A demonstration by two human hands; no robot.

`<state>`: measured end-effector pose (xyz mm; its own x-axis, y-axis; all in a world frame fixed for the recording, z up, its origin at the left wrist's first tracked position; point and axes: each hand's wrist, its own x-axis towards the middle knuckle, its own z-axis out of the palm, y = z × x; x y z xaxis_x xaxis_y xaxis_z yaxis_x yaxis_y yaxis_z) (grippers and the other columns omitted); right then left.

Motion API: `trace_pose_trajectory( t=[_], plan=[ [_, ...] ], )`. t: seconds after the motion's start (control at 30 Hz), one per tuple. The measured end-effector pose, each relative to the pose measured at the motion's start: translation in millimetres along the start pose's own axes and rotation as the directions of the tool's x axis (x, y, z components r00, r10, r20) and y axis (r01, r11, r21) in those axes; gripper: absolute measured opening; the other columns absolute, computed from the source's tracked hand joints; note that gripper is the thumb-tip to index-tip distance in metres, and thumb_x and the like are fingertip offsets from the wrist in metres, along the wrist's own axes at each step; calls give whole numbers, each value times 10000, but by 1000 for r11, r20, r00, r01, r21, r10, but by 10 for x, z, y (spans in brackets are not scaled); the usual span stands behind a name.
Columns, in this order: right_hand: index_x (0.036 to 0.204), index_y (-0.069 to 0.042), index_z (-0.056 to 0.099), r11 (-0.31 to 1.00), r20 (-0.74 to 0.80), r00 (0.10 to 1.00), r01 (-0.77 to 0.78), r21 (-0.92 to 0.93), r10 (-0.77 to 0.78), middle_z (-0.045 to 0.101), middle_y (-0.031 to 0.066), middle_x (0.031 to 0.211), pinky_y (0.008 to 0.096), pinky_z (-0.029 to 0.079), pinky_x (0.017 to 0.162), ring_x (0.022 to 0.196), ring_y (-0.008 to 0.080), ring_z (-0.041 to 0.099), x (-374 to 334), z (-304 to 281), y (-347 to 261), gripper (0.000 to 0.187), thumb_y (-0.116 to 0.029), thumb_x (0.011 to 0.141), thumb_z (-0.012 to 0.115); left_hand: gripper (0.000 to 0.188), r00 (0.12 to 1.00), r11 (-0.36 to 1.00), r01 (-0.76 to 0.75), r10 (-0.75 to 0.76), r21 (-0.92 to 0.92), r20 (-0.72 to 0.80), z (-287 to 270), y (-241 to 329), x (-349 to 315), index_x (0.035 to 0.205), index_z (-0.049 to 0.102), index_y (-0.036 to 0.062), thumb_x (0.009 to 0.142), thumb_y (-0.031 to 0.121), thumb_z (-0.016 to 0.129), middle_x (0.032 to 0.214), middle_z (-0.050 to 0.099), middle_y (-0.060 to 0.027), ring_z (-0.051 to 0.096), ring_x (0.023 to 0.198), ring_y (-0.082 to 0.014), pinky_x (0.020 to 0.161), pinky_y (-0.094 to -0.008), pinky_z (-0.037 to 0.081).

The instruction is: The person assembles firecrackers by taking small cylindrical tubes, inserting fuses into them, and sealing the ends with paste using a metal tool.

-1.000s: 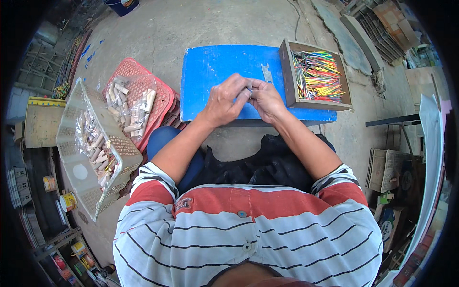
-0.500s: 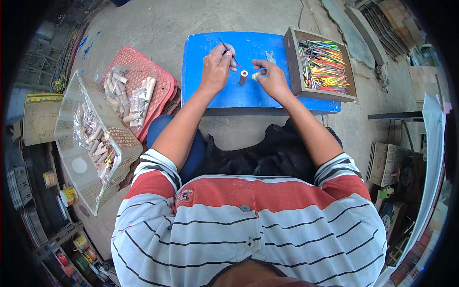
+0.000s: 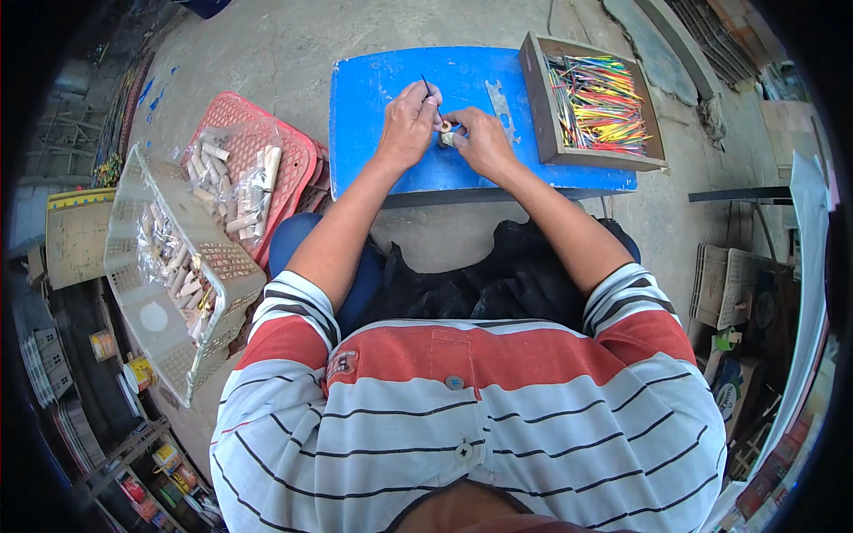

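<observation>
My left hand (image 3: 407, 126) is closed in a pinch on a thin dark stick (image 3: 426, 83), which pokes up above the fingers. Close beside it, my right hand (image 3: 482, 142) has its fingers closed about a short tube (image 3: 446, 127) with a light round rim and a hole in its top. A small pale piece (image 3: 447, 139), too little to name, shows by the right fingertips. The fingers of both hands nearly meet at the tube and hide most of it. All this is over the blue tabletop (image 3: 373, 89).
A wooden box (image 3: 597, 158) of many-coloured thin sticks (image 3: 600, 107) sits on the table's right end. Left of it lies a flat notched metal piece (image 3: 501, 108). At my left, a pale plastic basket (image 3: 160, 355) and a red basket (image 3: 302, 147) hold bagged pale tubes (image 3: 215, 169).
My right hand has moved left from beside the tube and closed on it. My left hand has come slightly lower, bringing the stick to the tube. The metal piece now shows more fully.
</observation>
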<state>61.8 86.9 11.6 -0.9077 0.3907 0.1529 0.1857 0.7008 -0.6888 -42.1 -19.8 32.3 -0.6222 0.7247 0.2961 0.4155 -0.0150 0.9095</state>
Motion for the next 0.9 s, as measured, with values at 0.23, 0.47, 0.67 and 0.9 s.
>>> trace_pose_trajectory(
  t=[0.23, 0.47, 0.67, 0.9],
  plan=[
    [927, -55, 636, 999, -16, 1000, 2, -40, -2, 578, 200, 887, 431, 441, 744, 856, 358, 558, 4, 13, 48, 227, -44, 707, 579, 122, 999, 999, -17, 16, 38, 31, 34, 6, -22, 792, 485, -38, 835, 50, 413, 753, 525, -147, 578, 582, -196, 550, -315, 471],
    [918, -57, 640, 999, -25, 999, 23, -35, -24, 572, 204, 880, 430, 444, 735, 835, 362, 562, 2, 23, 77, 220, -67, 706, 582, 113, 998, 995, -62, 59, 74, 36, 62, -19, -33, 798, 484, -40, 836, 38, 413, 747, 515, -152, 573, 589, -212, 544, -334, 454],
    [902, -59, 640, 998, -14, 1000, 25, -52, -25, 571, 198, 870, 435, 441, 727, 833, 363, 560, -13, -4, 46, 202, -75, 713, 571, 111, 993, 984, -114, 107, 136, 58, 76, -75, -34, 843, 502, -27, 860, 42, 416, 728, 541, -102, 570, 590, -148, 538, -279, 463],
    [909, -53, 633, 998, 15, 1000, 17, -64, -16, 577, 186, 877, 433, 444, 726, 837, 353, 563, -23, -27, 16, 210, -73, 711, 565, 96, 981, 946, -194, 185, 259, 59, 75, -30, -34, 820, 506, -24, 826, 55, 452, 773, 540, -124, 559, 666, -215, 599, -318, 436]
  ],
)
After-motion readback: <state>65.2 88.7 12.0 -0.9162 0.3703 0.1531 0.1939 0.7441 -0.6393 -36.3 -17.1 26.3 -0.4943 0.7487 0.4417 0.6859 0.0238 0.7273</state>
